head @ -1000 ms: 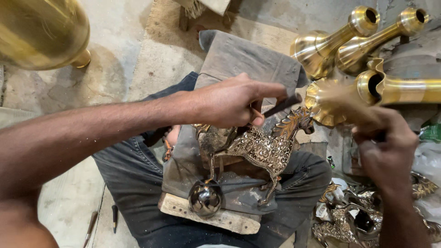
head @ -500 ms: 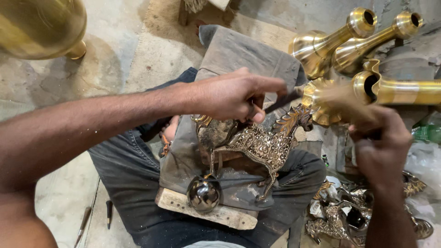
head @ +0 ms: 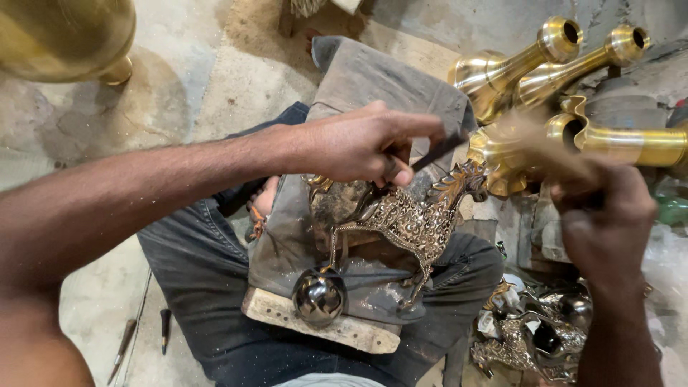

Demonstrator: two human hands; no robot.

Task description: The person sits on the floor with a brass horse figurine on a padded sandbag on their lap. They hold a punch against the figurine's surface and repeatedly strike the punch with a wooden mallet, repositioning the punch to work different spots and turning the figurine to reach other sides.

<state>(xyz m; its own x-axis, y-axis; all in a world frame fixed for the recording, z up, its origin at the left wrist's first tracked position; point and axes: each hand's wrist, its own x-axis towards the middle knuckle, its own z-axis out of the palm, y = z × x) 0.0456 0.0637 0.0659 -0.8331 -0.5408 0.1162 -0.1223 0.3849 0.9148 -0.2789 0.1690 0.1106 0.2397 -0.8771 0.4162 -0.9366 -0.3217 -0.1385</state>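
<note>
Two hands here: left hand (head: 358, 147) fingers pinch a thin dark metal tool (head: 437, 152) over the ornate brass horse figurine (head: 408, 222) on a cloth-covered wooden block (head: 322, 326) across the lap. Right hand (head: 605, 222), blurred, is fisted, contents unclear. Concrete floor (head: 201, 79), brass vases (head: 530, 61) nearby.

Support: wooden block (head: 337, 331) across the lap, grey cloth (head: 373, 79) draped over it. Brass horse figure (head: 408, 222) lies on the cloth, dark metal ball (head: 319, 295) at its near edge. Concrete floor (head: 193, 72) below carries brass vases (head: 516, 64), two thin tools (head: 143, 337).
</note>
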